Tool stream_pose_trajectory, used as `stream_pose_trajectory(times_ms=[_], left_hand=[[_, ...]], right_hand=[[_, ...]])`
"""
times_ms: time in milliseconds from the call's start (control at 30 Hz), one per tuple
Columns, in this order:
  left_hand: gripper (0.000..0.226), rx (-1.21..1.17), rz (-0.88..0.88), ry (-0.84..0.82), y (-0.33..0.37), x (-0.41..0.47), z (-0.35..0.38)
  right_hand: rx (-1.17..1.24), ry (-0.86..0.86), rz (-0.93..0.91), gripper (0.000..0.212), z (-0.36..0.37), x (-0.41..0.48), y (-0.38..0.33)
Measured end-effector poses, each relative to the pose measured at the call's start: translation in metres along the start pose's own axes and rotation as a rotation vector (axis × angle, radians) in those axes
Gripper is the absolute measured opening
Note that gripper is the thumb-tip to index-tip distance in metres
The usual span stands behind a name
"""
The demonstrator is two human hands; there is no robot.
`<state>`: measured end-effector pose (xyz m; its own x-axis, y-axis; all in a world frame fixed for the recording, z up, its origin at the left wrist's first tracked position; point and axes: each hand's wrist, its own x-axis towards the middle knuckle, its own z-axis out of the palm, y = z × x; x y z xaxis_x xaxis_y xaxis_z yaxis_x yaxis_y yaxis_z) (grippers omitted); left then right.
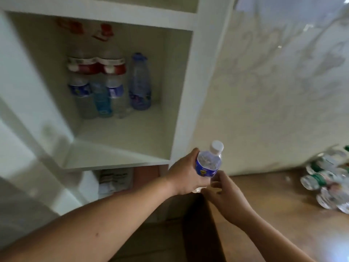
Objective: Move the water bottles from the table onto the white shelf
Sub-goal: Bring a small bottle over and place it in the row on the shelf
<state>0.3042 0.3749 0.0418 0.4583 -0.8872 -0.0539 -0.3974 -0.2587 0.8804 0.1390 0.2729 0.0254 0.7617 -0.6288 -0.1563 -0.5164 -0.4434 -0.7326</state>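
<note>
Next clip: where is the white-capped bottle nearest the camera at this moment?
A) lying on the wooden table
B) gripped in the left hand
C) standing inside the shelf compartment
B: the left hand curls round the blue-labelled bottle, holding it in the air in front of the white shelf.

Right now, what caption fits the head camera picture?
Left hand holds a water bottle near the white shelf, right hand beside it.

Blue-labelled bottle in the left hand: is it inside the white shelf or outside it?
Outside. The left hand grips the blue-labelled bottle in front of the white shelf, outside its compartment; other bottles stand inside.
</note>
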Motion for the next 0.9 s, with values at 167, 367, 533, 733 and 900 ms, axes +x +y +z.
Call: stream_pose_trajectory(times_ms=[167, 367, 533, 733, 900], left_hand=[[0.061, 0.024, -0.050, 0.100, -0.026, -0.029, -0.075], [0.054, -0.002, -0.071, 0.248, -0.053, -0.026, -0.151], [0.067, -0.004, -0.073, 0.346, -0.078, 0.008, -0.191], [0.065, -0.093, -0.034, 0.418, -0.102, 0.048, -0.205], [0.064, -0.057, -0.041, 0.557, -0.133, 0.072, -0.202]], right_hand=[[-0.061, -0.038, -0.094, 0.049, 0.060, 0.027, -0.055], [0.004, 0.010, -0.194, 0.051, 0.123, 0.068, -0.123], [-0.047, 0.093, -0.225, 0.067, 0.159, 0.135, -0.150], [0.010, 0.131, -0.227, 0.068, 0.175, 0.190, -0.154], [0.013, 0.186, -0.202, 0.063, 0.185, 0.227, -0.162]])
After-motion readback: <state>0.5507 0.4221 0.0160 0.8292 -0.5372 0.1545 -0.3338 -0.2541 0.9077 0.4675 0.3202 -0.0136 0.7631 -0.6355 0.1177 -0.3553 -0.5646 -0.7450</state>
